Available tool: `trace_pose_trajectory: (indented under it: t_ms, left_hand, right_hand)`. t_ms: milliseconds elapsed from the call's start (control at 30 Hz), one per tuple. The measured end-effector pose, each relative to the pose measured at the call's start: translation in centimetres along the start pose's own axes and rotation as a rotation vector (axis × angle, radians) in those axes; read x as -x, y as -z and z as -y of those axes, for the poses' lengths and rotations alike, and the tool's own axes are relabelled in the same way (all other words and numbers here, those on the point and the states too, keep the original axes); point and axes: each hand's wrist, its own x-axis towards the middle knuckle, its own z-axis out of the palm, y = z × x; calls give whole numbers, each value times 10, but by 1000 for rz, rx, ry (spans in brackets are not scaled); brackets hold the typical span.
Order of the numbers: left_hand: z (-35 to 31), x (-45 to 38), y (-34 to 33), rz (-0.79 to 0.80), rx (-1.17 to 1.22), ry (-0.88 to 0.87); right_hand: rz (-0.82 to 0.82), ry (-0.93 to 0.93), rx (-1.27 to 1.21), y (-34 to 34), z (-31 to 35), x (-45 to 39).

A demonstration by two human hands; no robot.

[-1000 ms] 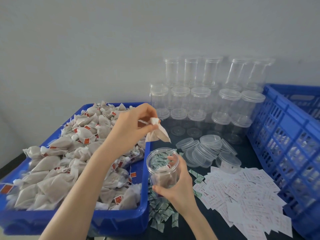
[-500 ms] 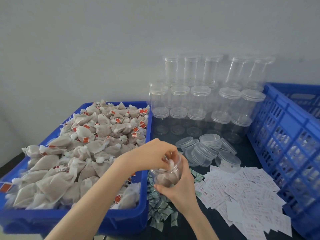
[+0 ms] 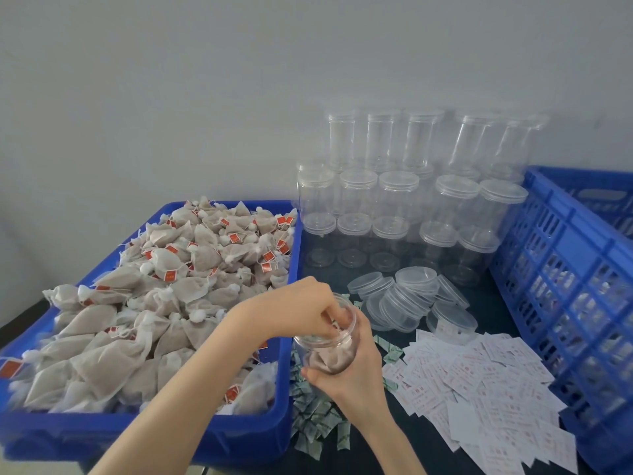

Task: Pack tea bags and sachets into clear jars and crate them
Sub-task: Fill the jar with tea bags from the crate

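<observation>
The right hand (image 3: 356,375) grips a clear jar (image 3: 327,344) from the side and below, fingers curled round its wall, holding it upright with its long axis vertical and its open mouth facing up. The left hand (image 3: 301,311) sits right on top of that mouth, fingers curled down inside, apparently pressing a tea bag (image 3: 325,359) onto the brownish bags already in the jar; whether the fingers pinch the bag or merely push it cannot be told. So the two hands are together, one above the other, with the jar between them.

The supply lies to the left of both hands: a blue tray (image 3: 178,430) heaped with tea bags, just beside the jar, so the left hand is the nearer one for the next bag. Green sachets (image 3: 318,416) are scattered below the right hand, white sachets (image 3: 486,389) to its right. Loose lids (image 3: 411,299) lie just beyond the hands, and the blue crate (image 3: 565,269) stands further right, nearer the right hand.
</observation>
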Motion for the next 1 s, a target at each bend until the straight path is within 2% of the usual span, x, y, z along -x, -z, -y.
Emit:
trace_pose_trajectory:
  t_ms: [67,167,267,367,433,500,633,800,1000]
  left_hand:
    - [9,6,7,-103,148,27]
    - [31,14,19,-355,328,103]
    - [73,12,20,-533,159,371]
    - [115,11,7,-418,-134,724]
    - [132,17,-6,-324,-212,876]
    - [144,25,-17,-312,-249,985]
    - [150,33,-21,-335,-400,1039]
    - [150,37,-18,-317,-377,1089]
    - [136,46,-9,-208,-442,1127]
  right_hand:
    - [-13,13,0,1,-1,-1]
    - [-44,29,6,5,-2,-2]
    - [-50,25,-1,6,-3,-3]
    - [-51,21,-12,6,-2,-1]
    - [-49,21,-10,5,-2,-1]
    - [-44,18,-4,4,-1,0]
    - [-38,23,3,3,0,0]
    - [-38,28,11,2,1,2]
    - [-23,14,9,3,1,1]
